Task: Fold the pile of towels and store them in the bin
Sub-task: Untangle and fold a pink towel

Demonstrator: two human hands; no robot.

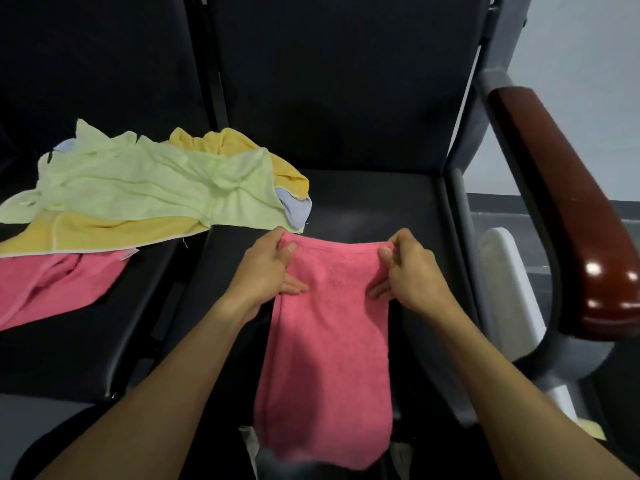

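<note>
A pink towel, folded into a long strip, lies on the black seat and hangs over its front edge toward me. My left hand pinches the strip's far left corner, thumb on top. My right hand pinches the far right corner the same way. On the seat to the left lies a loose pile: a pale green towel on top, a yellow towel under it, a light blue one peeking out, and another pink towel at the front left.
A glossy dark wooden armrest on a grey frame stands to the right of the seat. Beyond and below it sits a white plastic object, partly hidden. Dark seat backs rise behind both seats.
</note>
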